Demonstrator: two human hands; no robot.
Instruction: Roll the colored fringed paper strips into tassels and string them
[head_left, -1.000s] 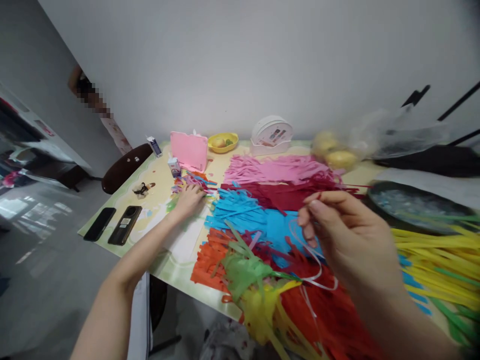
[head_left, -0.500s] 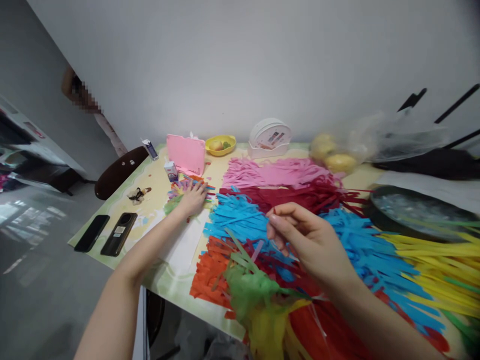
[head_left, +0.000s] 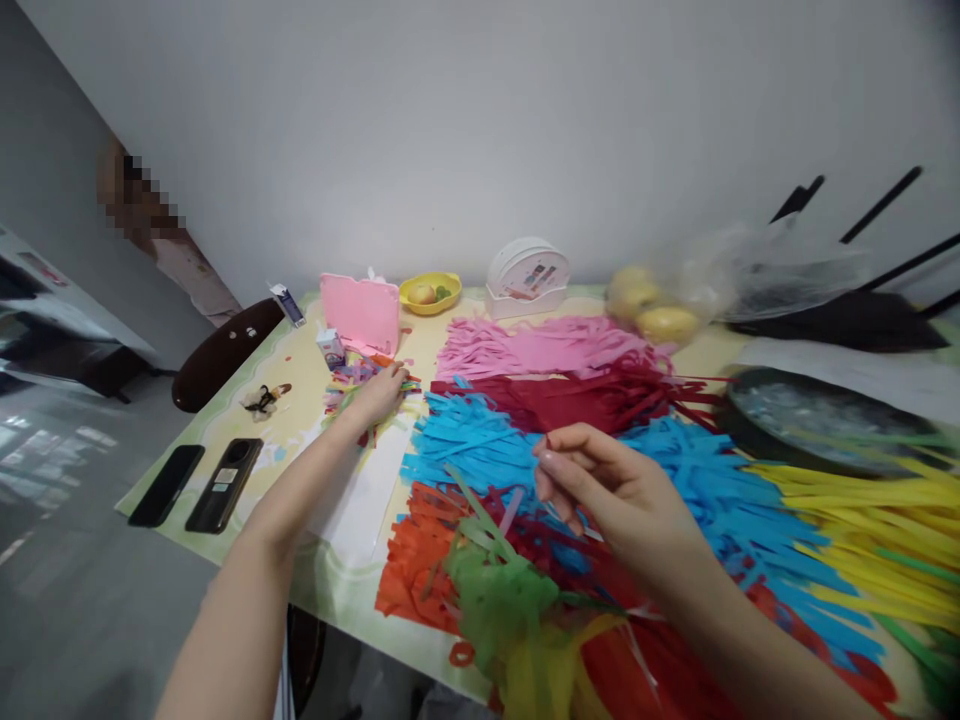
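Note:
My left hand (head_left: 385,392) reaches over a small pile of multicoloured paper strips (head_left: 352,372) at the table's left middle. Its fingers are curled down and drawn together on the strips; the fingertips are partly hidden. My right hand (head_left: 592,480) hovers over the fringed tissue paper, thumb and forefinger pinched; whatever is between them is too small to make out. Below it lie blue fringed paper (head_left: 472,440), orange fringed paper (head_left: 416,550) and a green and yellow tassel bunch (head_left: 502,590). Dark red fringed paper (head_left: 555,400) and pink fringed paper (head_left: 540,347) lie beyond.
Two phones (head_left: 223,487) lie at the left edge near a hair clip (head_left: 264,402). A pink tablet case (head_left: 364,312), small cartons (head_left: 330,347), a yellow fruit bowl (head_left: 430,293) and a white holder (head_left: 527,280) stand behind. A dark tray (head_left: 817,420) sits right. A person (head_left: 180,250) stands far left.
My left hand's fingers, spread over the strips before, are now drawn together and curled. My right hand keeps its pinch over the fringes. The whole view has shifted slightly.

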